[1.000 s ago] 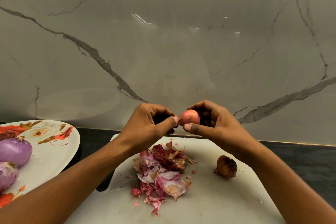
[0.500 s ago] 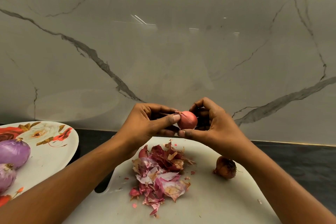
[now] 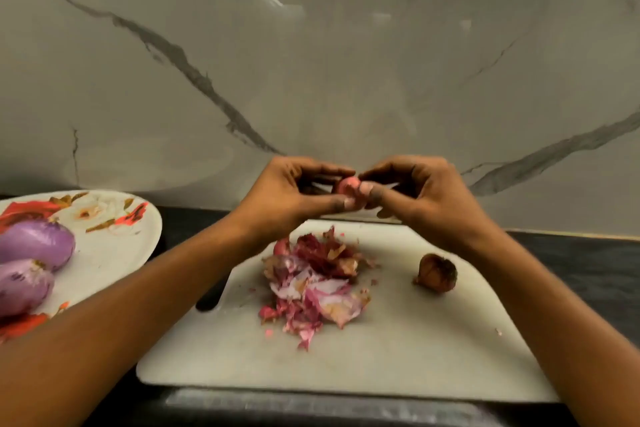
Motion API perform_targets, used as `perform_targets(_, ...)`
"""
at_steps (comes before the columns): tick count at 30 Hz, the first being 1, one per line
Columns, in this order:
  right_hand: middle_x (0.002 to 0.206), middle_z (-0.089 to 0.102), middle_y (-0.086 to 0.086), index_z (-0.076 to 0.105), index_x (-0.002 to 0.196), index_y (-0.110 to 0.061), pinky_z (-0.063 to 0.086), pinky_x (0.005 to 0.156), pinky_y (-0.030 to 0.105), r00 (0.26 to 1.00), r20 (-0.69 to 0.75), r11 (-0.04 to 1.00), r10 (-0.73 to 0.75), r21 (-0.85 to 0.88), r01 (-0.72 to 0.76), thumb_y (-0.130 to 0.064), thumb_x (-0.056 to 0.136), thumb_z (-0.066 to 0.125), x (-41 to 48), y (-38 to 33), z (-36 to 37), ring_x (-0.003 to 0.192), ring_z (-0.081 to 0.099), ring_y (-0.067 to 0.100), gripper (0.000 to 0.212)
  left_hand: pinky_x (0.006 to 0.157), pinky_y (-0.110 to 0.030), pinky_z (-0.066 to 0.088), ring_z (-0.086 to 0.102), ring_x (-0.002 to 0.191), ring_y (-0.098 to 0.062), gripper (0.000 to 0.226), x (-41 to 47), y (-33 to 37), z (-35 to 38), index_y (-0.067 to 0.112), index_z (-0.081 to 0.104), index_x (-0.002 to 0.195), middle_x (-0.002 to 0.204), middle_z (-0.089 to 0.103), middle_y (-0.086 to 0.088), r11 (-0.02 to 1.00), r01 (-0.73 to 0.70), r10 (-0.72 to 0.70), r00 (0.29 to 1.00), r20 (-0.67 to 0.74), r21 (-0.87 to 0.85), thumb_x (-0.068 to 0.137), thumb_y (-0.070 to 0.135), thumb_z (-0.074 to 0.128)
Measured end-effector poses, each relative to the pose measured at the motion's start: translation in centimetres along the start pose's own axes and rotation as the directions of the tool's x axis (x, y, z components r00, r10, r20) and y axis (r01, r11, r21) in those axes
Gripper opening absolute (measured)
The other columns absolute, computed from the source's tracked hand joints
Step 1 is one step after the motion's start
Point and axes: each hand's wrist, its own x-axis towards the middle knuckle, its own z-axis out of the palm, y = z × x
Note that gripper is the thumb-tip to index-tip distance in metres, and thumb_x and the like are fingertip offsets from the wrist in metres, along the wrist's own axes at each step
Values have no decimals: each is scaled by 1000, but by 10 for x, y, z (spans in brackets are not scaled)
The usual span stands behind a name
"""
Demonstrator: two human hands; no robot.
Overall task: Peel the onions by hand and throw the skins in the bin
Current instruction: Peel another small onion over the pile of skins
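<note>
Far left: two peeled purple onions on a floral plate. Centre: left hand and right hand, fingers curled, pinching a small pink onion between them, above the skin heap on the white cutting board. Right of heap: brown unpeeled onion.

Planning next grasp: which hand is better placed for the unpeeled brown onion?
Right, likely: the unpeeled brown onion lies on the cutting board nearest the right hand; the left hand is farther off.
</note>
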Motion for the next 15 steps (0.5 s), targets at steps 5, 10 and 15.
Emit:
perform_targets(5,94,81,-4,80,114,-14,65,71,28,1000,10,1000,-26,17,26,-21,91,79,3,3,2,83,79,11,24,91,-43,64,79,97,-27,47,4,-2,-1,6,76,121,107,80,-10,998,0,2,1000,-31,64,76,5,90)
perform_targets(10,93,82,0,80,114,-12,65,71,29,999,-14,996,-53,68,54,-14,91,78,4,4,-1,80,79,14,23,89,-43,64,79,94,-27,46,6,-1,-2,7,77,119,105,81,-10,999,7,-5,999,-38,52,75,4,91)
perform_targets(15,86,82,-5,83,108,-16,66,67,43,992,-51,994,-111,-24,110,-13,92,79,2,6,-2,73,78,14,16,86,-40,65,80,90,-26,45,5,-1,-1,6,77,118,102,81,-9,998,5,-3,999,-33,59,75,3,91)
